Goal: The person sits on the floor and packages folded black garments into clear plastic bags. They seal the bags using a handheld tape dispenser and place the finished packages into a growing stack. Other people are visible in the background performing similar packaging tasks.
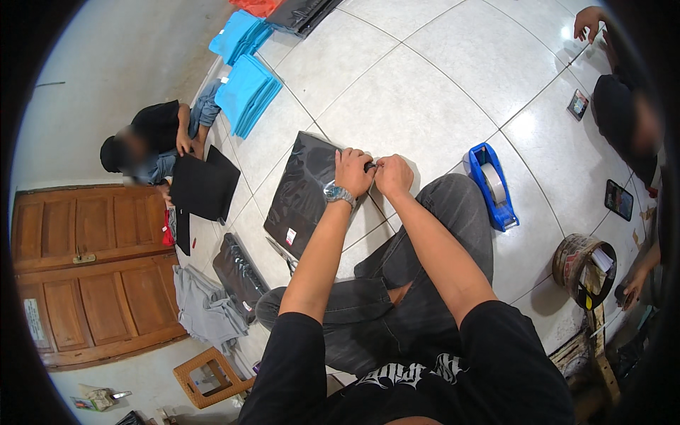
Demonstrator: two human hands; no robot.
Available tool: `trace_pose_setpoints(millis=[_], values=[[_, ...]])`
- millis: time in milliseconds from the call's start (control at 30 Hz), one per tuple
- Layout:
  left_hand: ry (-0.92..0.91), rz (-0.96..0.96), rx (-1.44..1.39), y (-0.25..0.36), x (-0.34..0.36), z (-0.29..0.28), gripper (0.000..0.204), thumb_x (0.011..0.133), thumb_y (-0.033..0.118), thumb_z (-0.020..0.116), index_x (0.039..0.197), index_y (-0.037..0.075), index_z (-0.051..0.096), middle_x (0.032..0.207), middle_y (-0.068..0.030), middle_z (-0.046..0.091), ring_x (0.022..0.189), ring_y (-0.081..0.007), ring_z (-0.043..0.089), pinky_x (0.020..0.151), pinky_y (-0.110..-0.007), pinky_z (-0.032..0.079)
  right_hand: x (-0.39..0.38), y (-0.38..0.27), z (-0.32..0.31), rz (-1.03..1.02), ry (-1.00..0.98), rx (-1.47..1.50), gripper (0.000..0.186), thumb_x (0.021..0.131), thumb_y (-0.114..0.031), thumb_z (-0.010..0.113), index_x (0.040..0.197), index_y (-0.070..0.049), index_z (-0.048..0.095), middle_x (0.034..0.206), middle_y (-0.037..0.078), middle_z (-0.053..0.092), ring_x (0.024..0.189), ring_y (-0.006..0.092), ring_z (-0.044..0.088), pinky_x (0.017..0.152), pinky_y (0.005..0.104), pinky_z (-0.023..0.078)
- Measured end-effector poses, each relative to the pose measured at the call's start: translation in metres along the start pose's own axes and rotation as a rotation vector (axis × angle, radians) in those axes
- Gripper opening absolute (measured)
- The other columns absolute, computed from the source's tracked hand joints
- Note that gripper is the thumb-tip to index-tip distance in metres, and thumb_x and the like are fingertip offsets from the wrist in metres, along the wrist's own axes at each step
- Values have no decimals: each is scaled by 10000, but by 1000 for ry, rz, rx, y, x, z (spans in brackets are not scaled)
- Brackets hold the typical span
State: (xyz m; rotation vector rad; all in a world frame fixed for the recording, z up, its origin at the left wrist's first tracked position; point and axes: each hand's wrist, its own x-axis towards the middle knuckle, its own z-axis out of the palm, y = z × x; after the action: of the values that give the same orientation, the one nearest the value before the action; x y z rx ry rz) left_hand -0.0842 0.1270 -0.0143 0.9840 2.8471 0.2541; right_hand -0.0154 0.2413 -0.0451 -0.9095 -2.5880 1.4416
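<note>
A black plastic-wrapped package with a white-and-red label lies on the tiles in front of me. My left hand, with a steel watch on the wrist, has its fingers curled over the package's right edge. Just right of it, my right hand is pinched on that edge's plastic, with the exact grip partly hidden by my fingers. Scissors lie below the package, partly behind my left forearm. A blue tape dispenser with a clear roll sits right of my right knee.
Folded cyan cloth stacks lie above. At left, a person holds black cloth; grey garments and another package lie below. Other people are at right, near phones and a round container.
</note>
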Motion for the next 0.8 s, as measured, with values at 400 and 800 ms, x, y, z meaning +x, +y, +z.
trace_pose_setpoints(millis=[400,800], values=[[-126,-28,-105,-10,4,2,239,950,235,695,1144,163,813,1388,-69,702,1478,-420,442,1239,-703,187,-18,-8,0,125,-126,126,186,886,-185,673,936,-71,811,974,192,777,958,406,748,863,499,589],[-151,-22,-124,-9,8,-2,232,942,198,683,1130,186,816,1368,-72,716,1450,-390,489,1223,-726,179,-22,-15,-8,129,-326,116,560,888,-127,688,1427,-50,558,1271,215,715,1202,384,684,985,496,560]])
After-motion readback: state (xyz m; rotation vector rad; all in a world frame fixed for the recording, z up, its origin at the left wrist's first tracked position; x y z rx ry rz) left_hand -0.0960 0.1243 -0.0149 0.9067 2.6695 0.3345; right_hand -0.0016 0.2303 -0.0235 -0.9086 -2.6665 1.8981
